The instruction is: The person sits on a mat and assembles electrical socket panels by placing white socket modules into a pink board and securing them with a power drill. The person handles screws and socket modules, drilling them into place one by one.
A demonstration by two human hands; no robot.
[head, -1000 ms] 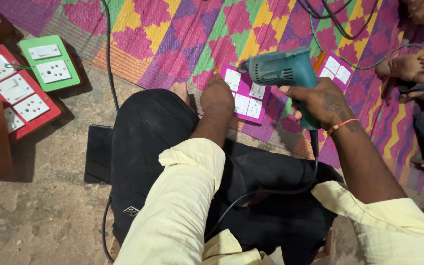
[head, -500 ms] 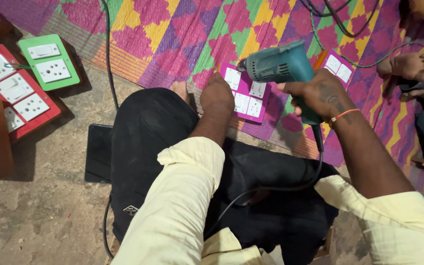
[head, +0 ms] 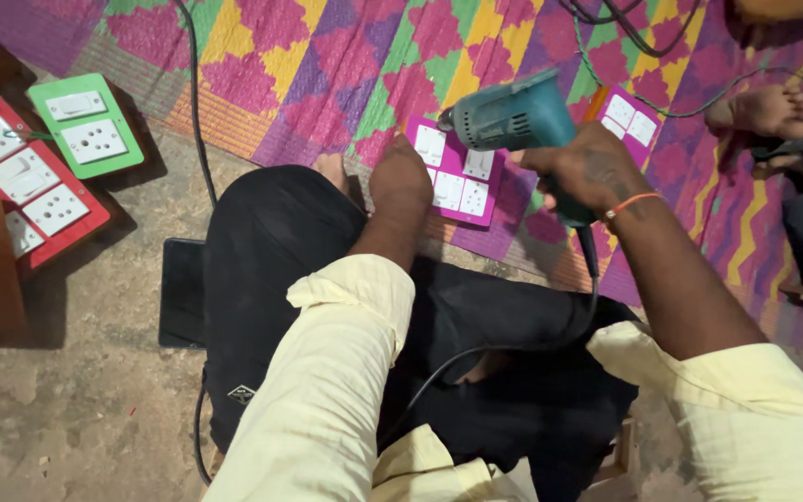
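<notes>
My right hand (head: pixel 587 172) grips a teal electric drill (head: pixel 513 116), held above a magenta switch board (head: pixel 457 177) with white switches and sockets that lies on the patterned mat. The drill's nose points left and down toward the board's upper left part. My left hand (head: pixel 400 181) presses on the board's left edge, fingers hidden behind the wrist. The drill's black cord (head: pixel 476 358) runs down across my lap.
A second magenta board (head: pixel 629 116) lies beyond the drill. Green (head: pixel 85 125) and red (head: pixel 20 191) switch boards sit at the left on a dark surface. Another person's foot (head: pixel 764 110) rests at the right. A black cable (head: pixel 195 112) crosses the colourful mat (head: pixel 327 65).
The drill and my right hand have shifted slightly left and up over the board. My left hand stays pressed on the board.
</notes>
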